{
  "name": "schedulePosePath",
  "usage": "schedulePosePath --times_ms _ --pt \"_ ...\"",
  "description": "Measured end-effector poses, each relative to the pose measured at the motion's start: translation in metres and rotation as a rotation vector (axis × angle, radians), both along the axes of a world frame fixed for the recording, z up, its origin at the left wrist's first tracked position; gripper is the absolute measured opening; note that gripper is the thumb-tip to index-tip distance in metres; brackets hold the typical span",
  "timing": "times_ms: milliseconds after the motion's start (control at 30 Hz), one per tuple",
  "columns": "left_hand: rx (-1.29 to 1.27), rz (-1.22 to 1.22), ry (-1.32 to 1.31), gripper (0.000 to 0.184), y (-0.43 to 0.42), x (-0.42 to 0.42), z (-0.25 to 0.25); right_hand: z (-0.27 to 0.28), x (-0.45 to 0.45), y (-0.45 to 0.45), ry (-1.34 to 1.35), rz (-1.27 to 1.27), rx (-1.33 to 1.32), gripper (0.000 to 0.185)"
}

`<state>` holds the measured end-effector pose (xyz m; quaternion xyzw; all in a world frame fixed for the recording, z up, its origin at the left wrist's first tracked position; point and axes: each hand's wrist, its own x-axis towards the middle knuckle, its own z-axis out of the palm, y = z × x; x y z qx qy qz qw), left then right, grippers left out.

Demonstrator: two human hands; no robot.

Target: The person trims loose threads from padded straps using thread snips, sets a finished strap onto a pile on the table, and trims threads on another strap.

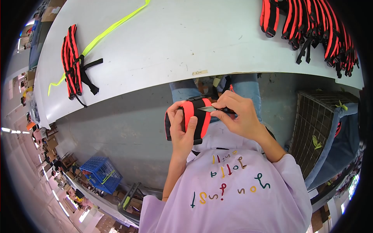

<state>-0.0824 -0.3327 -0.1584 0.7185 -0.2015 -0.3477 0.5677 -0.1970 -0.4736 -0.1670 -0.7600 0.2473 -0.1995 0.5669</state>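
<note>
Your left hand (181, 134) grips a folded red-and-black band (201, 121), thumb across its near face and fingers wrapped over the outer side. Your right hand (241, 116) is closed around the small snips (207, 109), their pointed metal blades lying across the band's upper part; whether the tip touches the fabric, you cannot tell from here. Both hands work close together in front of your lilac shirt (233, 190), above your lap, on your side of the table (155, 50) and off its surface.

The table's near edge curves past just beyond the band, with a small tan label (200, 72) on it above your knees. To your left, grey floor (128, 124) runs between that edge and a blue plastic basket (101, 174). To your right the space is tighter: a wire crate (316, 120) with a blue-grey cloth lining stands near your right elbow.

On the white surface, dotted with dark scraps, a bundle of red-and-black bands (71, 64) lies near the left end, a yellow-green ribbon (112, 28) trailing from it toward the far side. A larger pile of similar bands (311, 29) fills the far right corner, well apart from the bundle. Farther out on the left, the room holds cardboard boxes (52, 142), people and ceiling lights.
</note>
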Motion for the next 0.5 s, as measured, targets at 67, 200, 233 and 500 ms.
schedulePosePath --times_ms 67,200,233,500 --pt "-0.002 0.002 -0.008 0.023 0.000 0.000 -0.002 0.000 -0.001 0.000 0.004 -0.029 0.143 0.017" --pt "0.057 -0.054 -0.199 0.024 -0.001 -0.004 -0.006 -0.015 0.001 0.009 -0.014 -0.122 0.495 0.022" --pt "0.089 -0.084 -0.288 0.025 -0.001 -0.005 -0.005 -0.019 0.006 0.014 -0.002 -0.090 0.609 0.024" --pt "0.210 -0.090 -0.053 0.036 0.037 -0.015 0.011 -0.020 0.045 0.026 -0.030 -0.040 0.670 0.022"
